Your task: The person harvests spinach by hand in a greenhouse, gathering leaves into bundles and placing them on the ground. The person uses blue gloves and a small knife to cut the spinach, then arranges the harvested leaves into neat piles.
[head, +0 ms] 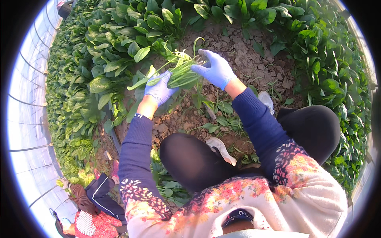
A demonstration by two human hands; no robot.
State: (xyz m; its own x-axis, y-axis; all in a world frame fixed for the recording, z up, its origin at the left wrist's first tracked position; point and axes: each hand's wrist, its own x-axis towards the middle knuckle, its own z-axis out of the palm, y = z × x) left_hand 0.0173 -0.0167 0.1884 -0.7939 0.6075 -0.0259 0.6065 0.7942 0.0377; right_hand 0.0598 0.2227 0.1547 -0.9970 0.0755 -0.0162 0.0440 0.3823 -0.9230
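My left hand (160, 89), in a thin bluish glove, is closed around the leafy side of a bunch of leafy greens (184, 71) that look like spinach. The stems point right and up, towards my other hand. My right hand (215, 67), gloved alike, is at the stem end, its thumb and fingers apart around the stem tips; whether it presses on them I cannot tell. Below the bunch, a thin stick-like thing (210, 112) lies on the soil, its upper part hidden by leaves.
Dense leafy plants (119, 53) stand left, ahead and right (330, 83) around cloddy bare soil (247, 56). Loose leaves (223, 122) lie near my shoes (220, 147). A co-worker (98, 205) crouches at lower left beside a dark pipe or strip (114, 141). Curved greenhouse ribs (29, 101) line the left.
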